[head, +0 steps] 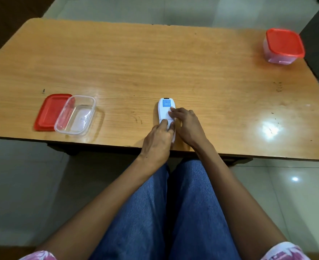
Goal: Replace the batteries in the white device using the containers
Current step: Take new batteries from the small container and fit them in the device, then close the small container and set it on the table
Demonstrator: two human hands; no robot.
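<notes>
While your right hand [187,124] presses flat on the white remote [164,112] near the edge of the counter [117,62] and your left hand [157,139] pinches its lower end, a slip may push it off.

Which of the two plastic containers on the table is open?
The clear rectangular container on the left: its red lid lies off beside it. The square container at far right is closed.
</notes>
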